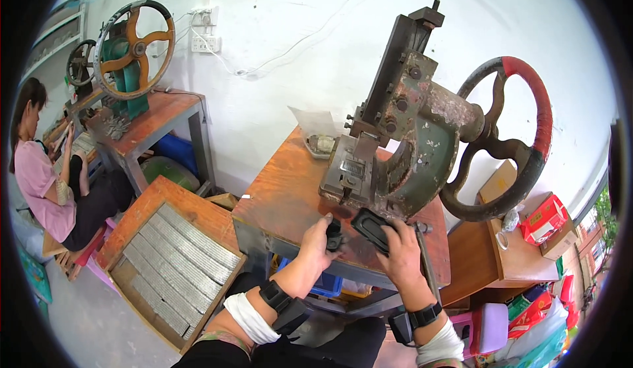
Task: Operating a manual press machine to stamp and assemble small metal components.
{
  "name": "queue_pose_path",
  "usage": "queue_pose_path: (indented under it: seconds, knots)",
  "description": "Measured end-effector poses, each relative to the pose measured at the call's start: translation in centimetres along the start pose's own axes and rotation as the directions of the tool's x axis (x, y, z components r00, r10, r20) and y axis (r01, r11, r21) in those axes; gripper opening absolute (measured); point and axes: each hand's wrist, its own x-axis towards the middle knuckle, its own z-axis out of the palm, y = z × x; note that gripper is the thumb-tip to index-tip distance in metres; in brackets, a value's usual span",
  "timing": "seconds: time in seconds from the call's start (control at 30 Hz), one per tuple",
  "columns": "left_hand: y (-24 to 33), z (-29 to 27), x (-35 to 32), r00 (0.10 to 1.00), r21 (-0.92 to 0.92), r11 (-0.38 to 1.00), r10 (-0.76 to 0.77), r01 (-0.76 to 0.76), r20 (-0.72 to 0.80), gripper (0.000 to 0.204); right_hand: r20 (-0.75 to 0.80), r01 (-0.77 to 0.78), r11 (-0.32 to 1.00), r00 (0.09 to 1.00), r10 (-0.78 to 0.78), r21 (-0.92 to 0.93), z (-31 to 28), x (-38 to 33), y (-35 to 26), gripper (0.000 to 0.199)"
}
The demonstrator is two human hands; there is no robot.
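Note:
My left hand is closed around a small black object whose kind I cannot make out. A flat black rectangular case with rounded corners and a raised rim is gripped in my right hand, tilted, a little apart from the left one. Both hands are over the front edge of a worn wooden bench. Just beyond them stands a heavy green-grey hand press, with a metal die block at its base. Its large handwheel, partly wrapped in red, rises at the right.
At the left a wooden tray holds rows of small metal pieces. A person in a pink top sits beyond it, near another press with a wheel. A small dish stands behind the die. A purple stool is at the lower right.

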Motion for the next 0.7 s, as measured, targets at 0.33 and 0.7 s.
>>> queue_pose_path:
  seconds: [0.33, 0.7]
  knots:
    - [3.2, -0.3, 2.2, 0.696, 0.712, -0.699, 0.482, -0.060, 0.532, 0.048, -0.050, -0.404, 0.911, 0.911, 0.409, 0.083, 6.2, -5.8, 6.5, 0.069]
    - [3.2, -1.7, -0.3, 0.988, -0.062, 0.993, 0.111, -0.104, 0.110, 0.027, -0.067, -0.131, 0.755, 0.972, 0.226, 0.643, 4.9, -1.3, -4.1, 0.042]
